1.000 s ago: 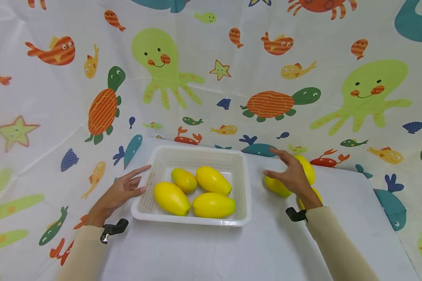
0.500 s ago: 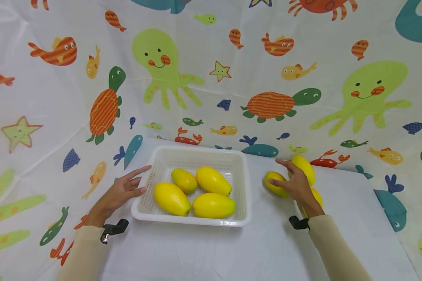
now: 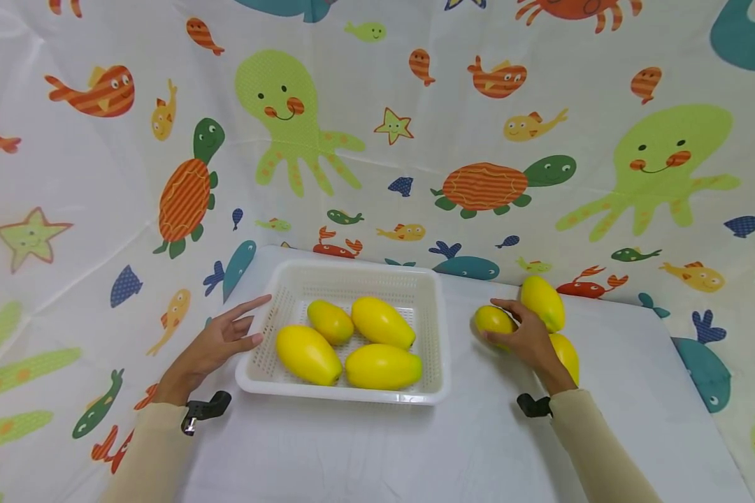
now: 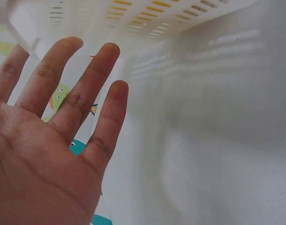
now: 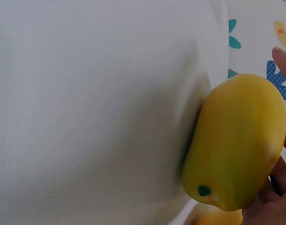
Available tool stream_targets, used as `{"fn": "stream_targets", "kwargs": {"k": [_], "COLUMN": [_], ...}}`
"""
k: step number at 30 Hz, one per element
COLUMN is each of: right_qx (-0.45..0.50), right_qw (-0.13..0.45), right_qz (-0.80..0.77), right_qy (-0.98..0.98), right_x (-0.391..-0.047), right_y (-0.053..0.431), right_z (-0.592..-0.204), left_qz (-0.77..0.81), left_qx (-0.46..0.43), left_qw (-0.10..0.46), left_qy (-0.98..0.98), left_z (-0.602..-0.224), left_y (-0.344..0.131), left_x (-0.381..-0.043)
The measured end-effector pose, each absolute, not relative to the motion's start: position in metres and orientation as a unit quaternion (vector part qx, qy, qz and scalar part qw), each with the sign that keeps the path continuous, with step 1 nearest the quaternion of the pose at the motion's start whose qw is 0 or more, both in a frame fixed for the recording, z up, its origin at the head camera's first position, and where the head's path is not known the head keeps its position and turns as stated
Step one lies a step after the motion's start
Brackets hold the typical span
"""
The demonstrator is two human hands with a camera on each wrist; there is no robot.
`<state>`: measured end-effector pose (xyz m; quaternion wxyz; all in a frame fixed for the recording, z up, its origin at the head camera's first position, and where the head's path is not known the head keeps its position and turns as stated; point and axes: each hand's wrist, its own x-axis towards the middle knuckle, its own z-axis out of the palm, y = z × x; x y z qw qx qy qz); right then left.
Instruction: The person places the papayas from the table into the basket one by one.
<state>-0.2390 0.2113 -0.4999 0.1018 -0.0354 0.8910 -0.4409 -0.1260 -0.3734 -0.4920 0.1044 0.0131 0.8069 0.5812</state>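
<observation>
In the head view my right hand (image 3: 528,342) curls its thumb and fingers round a yellow mango (image 3: 493,319) on the white table, right of the basket. The right wrist view shows this mango (image 5: 237,140) close up, with a dark green stem spot and fingers behind it. My left hand (image 3: 217,346) is held at the left wall of a white perforated basket (image 3: 440,335), fingers spread and mostly straight. In the left wrist view its palm and fingers (image 4: 105,117) face the basket wall; whether they touch it I cannot tell. Several yellow fruits (image 3: 384,367) lie inside the basket.
Two more yellow fruits lie by the right hand, one behind it (image 3: 543,304) and one partly hidden by the wrist (image 3: 566,355). A white curtain (image 3: 377,91) with printed sea animals hangs behind and left of the white-covered table (image 3: 365,454).
My right hand has lowered onto the mango and closed its thumb and fingers round it. The left hand and basket stay in place.
</observation>
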Motion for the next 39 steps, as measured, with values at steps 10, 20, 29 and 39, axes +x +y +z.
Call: {"fn": "stream_targets", "kwargs": {"k": [10, 20, 29, 39], "right_qx": [-0.056, -0.072, -0.082, -0.138], "right_qw": [0.085, 0.088, 0.075, 0.033], "right_qz": [-0.418, -0.418, -0.427, -0.431], "right_qy": [0.903, 0.901, 0.897, 0.891], "right_x": [-0.236, -0.233, -0.233, -0.243], "right_y": [0.210, 0.205, 0.194, 0.168], "right_z": [-0.506, -0.504, -0.488, -0.455], "left_qz": [0.576, 0.581, 0.588, 0.575], "left_qx": [0.008, 0.004, 0.021, 0.020], "left_qw": [0.107, 0.109, 0.107, 0.103], "left_qy": [0.810, 0.807, 0.802, 0.811], "left_z": [-0.491, -0.494, -0.495, -0.492], "left_y": [-0.372, -0.374, -0.375, -0.375], "left_x": [-0.126, -0.127, -0.126, -0.125]}}
